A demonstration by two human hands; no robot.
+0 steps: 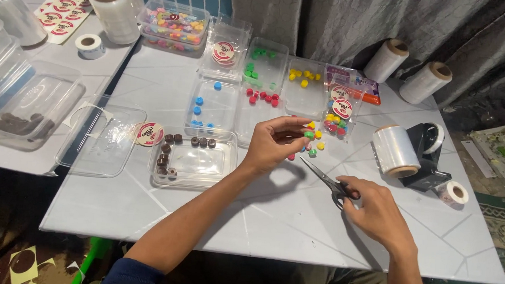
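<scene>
My left hand [275,142] hovers over the white table [271,218], pinching a small green round piece [308,135] between thumb and fingers. Loose yellow, green and red pieces [315,148] lie on the table just right of it. My right hand [375,212] rests on the table and grips the handles of a pair of scissors [323,175], whose blades point up-left toward my left hand. A clear tray [194,159] with several brown round pieces sits left of my left hand.
Clear trays hold blue [208,105], green [262,65], red [261,99] and yellow [304,81] pieces. A roll of clear film [395,150] and a black tape dispenser [430,151] stand at right. Film rolls, round stickers [149,134] and empty lidded boxes [29,110] fill the left.
</scene>
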